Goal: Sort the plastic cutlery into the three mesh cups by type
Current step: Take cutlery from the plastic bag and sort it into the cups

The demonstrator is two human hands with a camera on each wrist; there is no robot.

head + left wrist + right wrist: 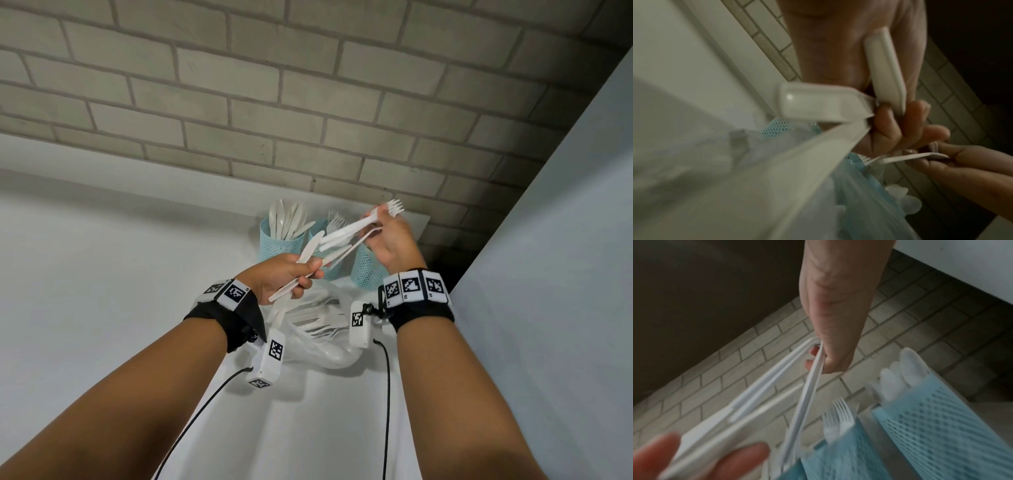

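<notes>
Two hands grip cutlery: our right hand (394, 245) pinches fork (363, 224), tines far-right; left hand (279, 279) clasps knives (308, 255), tips far-right.

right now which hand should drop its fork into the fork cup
Right. The right hand already holds a fork just above the fork cup; the left hand sits lower, gripping knives.

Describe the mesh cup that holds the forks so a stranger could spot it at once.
Look to the back of the white counter, where it meets the grey brick wall; three pale blue mesh cups stand there in a row. The fork cup is the middle one, partly hidden behind the cutlery in the person's hands. Fork tines poke above its rim, while the left cup shows smooth rounded tips.
</notes>
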